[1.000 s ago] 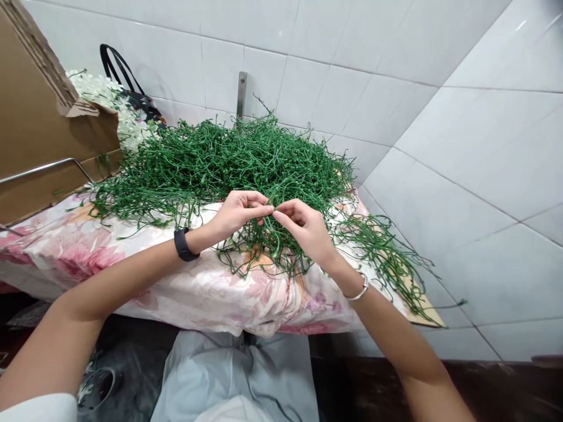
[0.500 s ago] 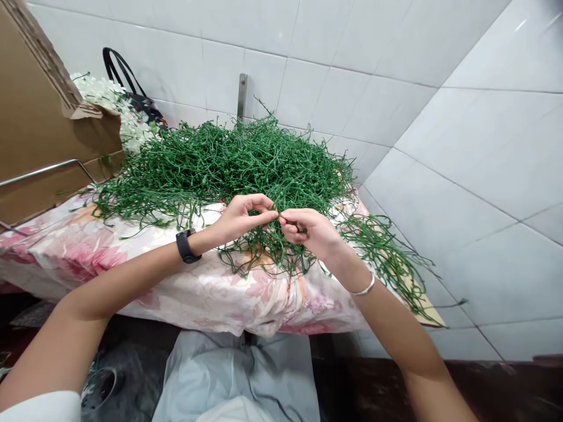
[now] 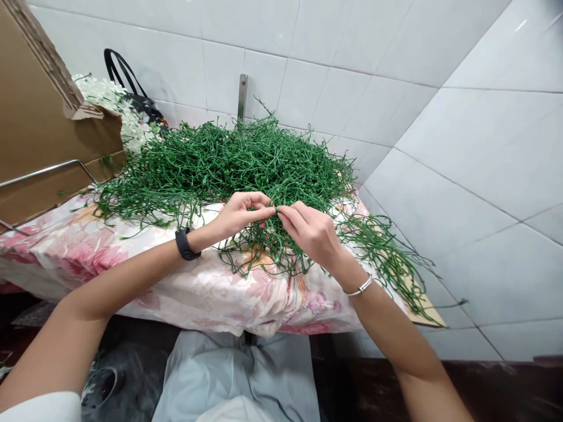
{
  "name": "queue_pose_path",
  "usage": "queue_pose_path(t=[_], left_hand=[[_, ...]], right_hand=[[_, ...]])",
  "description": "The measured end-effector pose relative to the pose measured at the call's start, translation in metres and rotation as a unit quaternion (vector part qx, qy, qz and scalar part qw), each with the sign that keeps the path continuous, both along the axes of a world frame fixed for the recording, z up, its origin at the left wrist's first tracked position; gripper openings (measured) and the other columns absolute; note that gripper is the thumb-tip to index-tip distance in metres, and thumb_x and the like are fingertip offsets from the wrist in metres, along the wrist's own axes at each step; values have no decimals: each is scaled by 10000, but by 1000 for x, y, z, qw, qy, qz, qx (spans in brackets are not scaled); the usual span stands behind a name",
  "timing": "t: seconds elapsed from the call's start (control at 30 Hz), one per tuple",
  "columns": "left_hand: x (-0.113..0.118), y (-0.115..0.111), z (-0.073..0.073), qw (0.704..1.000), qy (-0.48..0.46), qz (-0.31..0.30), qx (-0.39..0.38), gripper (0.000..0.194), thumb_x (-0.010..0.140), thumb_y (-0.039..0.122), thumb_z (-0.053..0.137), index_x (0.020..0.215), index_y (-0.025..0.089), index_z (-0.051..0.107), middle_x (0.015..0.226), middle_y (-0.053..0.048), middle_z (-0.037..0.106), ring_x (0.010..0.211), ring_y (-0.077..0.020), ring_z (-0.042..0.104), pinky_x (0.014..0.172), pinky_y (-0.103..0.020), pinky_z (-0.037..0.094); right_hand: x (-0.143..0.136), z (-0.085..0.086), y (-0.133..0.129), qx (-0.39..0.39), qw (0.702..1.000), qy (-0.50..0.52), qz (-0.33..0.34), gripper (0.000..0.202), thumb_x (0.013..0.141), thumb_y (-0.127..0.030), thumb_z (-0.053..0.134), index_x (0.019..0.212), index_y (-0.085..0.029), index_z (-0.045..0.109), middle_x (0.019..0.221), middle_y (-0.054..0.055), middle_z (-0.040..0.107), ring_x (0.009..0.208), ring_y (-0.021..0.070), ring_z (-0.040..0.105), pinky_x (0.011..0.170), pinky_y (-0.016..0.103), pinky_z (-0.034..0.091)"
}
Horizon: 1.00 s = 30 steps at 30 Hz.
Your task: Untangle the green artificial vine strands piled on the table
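A large tangled heap of thin green artificial flower stems (image 3: pixel 237 158) lies on a floral tablecloth (image 3: pixel 185 299). In front of the heap, my left hand (image 3: pixel 244 212) and my right hand (image 3: pixel 312 230) meet fingertip to fingertip. Between thumb and index finger, the left pinches a green stem, whose end is mostly hidden by the fingers. The right hand's thumb and fingers pinch at the same spot, back of the hand turned up. Loose stems hang below both hands over the cloth. A smaller bunch of stems (image 3: pixel 378 246) lies to the right.
An open cardboard box (image 3: pixel 39 111) stands at the left, with a bent metal rod (image 3: pixel 53 168) across it. White artificial flowers (image 3: pixel 136 132) and a dark bag (image 3: pixel 147 105) sit behind. White tiled walls (image 3: pixel 352 76) close off the back and right.
My right hand has rolled over so its back faces up, its fingers now straighter. My left hand stays almost where it was, still pinching.
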<state>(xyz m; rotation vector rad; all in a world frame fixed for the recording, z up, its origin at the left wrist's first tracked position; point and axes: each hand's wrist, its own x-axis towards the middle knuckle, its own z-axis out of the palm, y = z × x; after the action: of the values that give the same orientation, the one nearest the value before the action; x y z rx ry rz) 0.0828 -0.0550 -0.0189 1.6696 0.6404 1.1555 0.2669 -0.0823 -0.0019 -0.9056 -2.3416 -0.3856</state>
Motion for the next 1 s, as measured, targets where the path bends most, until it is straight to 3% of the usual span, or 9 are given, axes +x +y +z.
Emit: queue_pose_path(t=[0.23,0.47,0.57,0.67,0.73,0.83,0.9,0.93,1.0], left_hand=[[0,-2,3,999,-17,-23,-41,187,676,298,654,693,125,586,607,32,528,536,-48,479,526,-188,377],[1,-5,7,998,-19,-37,-52,194,672,282,668,677,112,575,598,37,499,513,-31,448,488,-162,364],[1,-7,10,998,-15,-39,-54,178,674,263,666,708,116,572,582,41,502,516,-31,437,490,-160,346],[1,-10,11,997,-2,-37,-61,165,687,249,654,720,117,561,519,60,462,480,-23,393,477,-156,309],[1,-11,10,997,8,-34,-65,160,691,242,648,717,115,554,510,64,457,467,-20,383,469,-156,298],[3,-12,6,997,26,-49,-57,160,695,246,645,724,115,558,536,54,492,475,-21,407,472,-156,303],[3,-12,4,996,36,-59,-50,160,699,250,643,738,115,567,557,45,518,485,-25,425,480,-159,315],[3,-11,3,996,37,-57,-49,160,701,251,641,742,115,569,558,43,521,486,-26,427,481,-160,319],[2,-9,3,997,32,-43,-47,161,706,257,636,739,116,567,541,49,502,478,-26,416,477,-160,314]], right_hand=[[8,2,-3,167,975,-143,8,342,881,-139,347,1169,-228,508,691,31,547,609,119,458,553,267,350],[5,2,-2,269,956,-108,46,232,825,-127,483,1046,-87,544,671,30,574,609,112,484,527,256,359],[1,1,-1,155,986,-7,56,149,844,-165,462,933,-121,573,692,27,567,609,95,478,545,236,370],[-4,3,-2,-85,982,153,64,157,848,-223,457,798,-137,578,677,15,525,580,72,439,531,221,349],[-4,5,0,-279,925,249,75,178,830,-264,482,738,-137,564,592,-16,457,516,59,384,477,216,295],[1,9,5,-561,764,306,93,205,795,-293,505,662,-138,510,507,-62,326,415,34,261,410,215,174],[4,10,8,-660,680,303,102,197,776,-291,512,653,-139,489,513,-71,304,395,23,225,402,214,142],[4,10,8,-670,670,303,104,189,772,-293,516,666,-138,492,525,-70,312,395,21,227,401,212,143],[3,11,6,-614,718,311,98,182,777,-312,524,728,-137,518,554,-61,349,414,22,259,404,206,167]])
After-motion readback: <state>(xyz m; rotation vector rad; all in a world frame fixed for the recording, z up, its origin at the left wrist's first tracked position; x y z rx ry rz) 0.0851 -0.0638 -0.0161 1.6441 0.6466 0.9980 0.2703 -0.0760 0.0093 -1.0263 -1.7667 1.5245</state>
